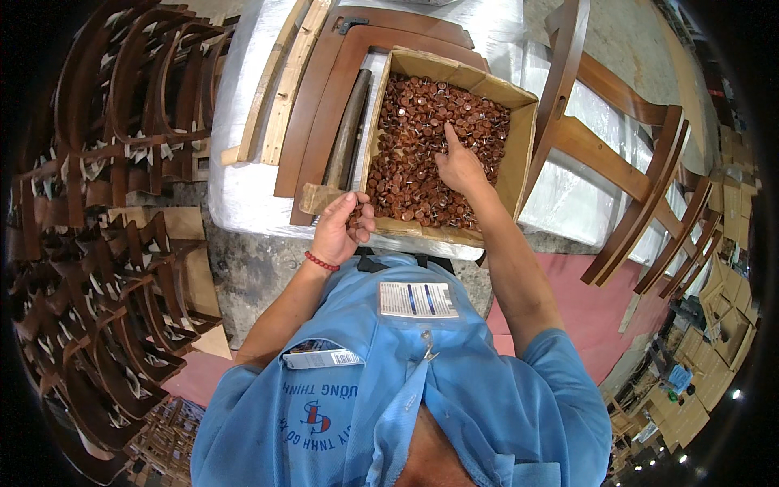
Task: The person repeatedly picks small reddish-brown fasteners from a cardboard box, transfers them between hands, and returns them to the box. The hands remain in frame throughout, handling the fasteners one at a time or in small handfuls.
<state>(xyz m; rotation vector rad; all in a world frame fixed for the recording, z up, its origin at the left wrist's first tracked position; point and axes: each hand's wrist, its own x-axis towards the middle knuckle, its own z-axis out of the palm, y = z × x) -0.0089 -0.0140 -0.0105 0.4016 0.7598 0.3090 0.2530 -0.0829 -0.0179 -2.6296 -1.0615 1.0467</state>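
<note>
A cardboard box [519,154] in front of me holds many small nail-on furniture glides [410,154] with round brown caps and thin metal shanks. Over the glides is my right hand [464,169], its index finger stretched out and touching down among them; the other fingers are bent and partly hidden. My left hand [339,226], with a red bead bracelet at the wrist, is at the box's near left corner. Its fingers curl around a few brown-capped glides, mostly hidden in the palm. Close beside its fingertips lies a blunt tan wooden piece [319,198].
Left of the box lie a dark rod [349,130], brown curved frame parts [316,122] and pale wooden strips [288,81] on a plastic-wrapped surface [243,191]. Brown chair frames [604,154] stand at right. Stacked curved wooden parts [105,243] fill the left side.
</note>
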